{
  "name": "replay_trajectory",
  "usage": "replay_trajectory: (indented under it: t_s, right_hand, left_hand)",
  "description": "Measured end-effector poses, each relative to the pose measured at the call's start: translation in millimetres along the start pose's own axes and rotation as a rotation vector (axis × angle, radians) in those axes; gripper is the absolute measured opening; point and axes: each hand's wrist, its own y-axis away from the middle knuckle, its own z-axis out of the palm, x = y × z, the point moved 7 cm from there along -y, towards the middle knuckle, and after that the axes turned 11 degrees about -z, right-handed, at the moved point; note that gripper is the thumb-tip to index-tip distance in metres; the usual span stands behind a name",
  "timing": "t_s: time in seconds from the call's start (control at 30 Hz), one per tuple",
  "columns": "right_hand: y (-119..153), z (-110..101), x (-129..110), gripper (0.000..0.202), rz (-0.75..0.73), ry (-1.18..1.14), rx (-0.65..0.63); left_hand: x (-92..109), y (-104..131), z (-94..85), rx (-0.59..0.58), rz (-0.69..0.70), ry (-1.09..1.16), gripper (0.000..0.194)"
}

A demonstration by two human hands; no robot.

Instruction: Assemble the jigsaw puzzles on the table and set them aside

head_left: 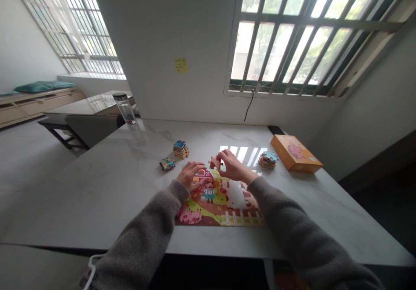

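Observation:
A farm-picture jigsaw puzzle [208, 210] lies flat on the table, with a gap of bare tabletop in its right half. My right hand [233, 166] pinches a puzzle piece [214, 163] with brown and cream patches above the puzzle's upper edge. On the puzzle's upper left rests my left hand [192, 176], its fingers spread loosely and nothing seen in them. Just beyond it stand a tall stack of puzzle pieces [180, 149] and a low stack [167, 164]. Another stack [268, 159] is to the right of my right hand.
An orange box [296, 153] lies at the right of the white marbled table [130, 194]. A clear bottle with a dark lid [125, 109] stands at the far left corner. Behind the table rises a wall with a yellow note [181, 66] and a barred window.

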Motion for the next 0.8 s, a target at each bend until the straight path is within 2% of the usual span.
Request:
replay_trajectory:
  t_s: [0.13,0.3,0.5,0.6,0.7,0.8]
  right_hand:
    - [6,-11,-48,0.038,-0.089,-0.051,0.012]
    - [15,-11,-64,0.035,-0.058,-0.137,0.025]
    - [25,-10,-60,0.041,-0.015,-0.321,0.112]
    - [33,-12,-45,0.032,0.109,-0.448,0.237]
    - [41,-6,-28,0.023,0.263,-0.627,0.311]
    - [43,-1,-20,0.018,0.317,-0.75,0.372]
  left_hand:
    - [12,0,-3.2,-0.01,0.047,0.017,0.037]
    - [16,1,-0.4,-0.034,0.07,0.055,0.036]
    - [20,1,4.9,-0.076,0.098,0.121,0.031]
    - [26,-3,1.2,-0.037,0.082,0.121,0.03]
    - [36,-12,0.6,-0.048,0.081,0.095,0.034]
    - [46,-26,2.6,-0.074,0.091,0.036,0.035]
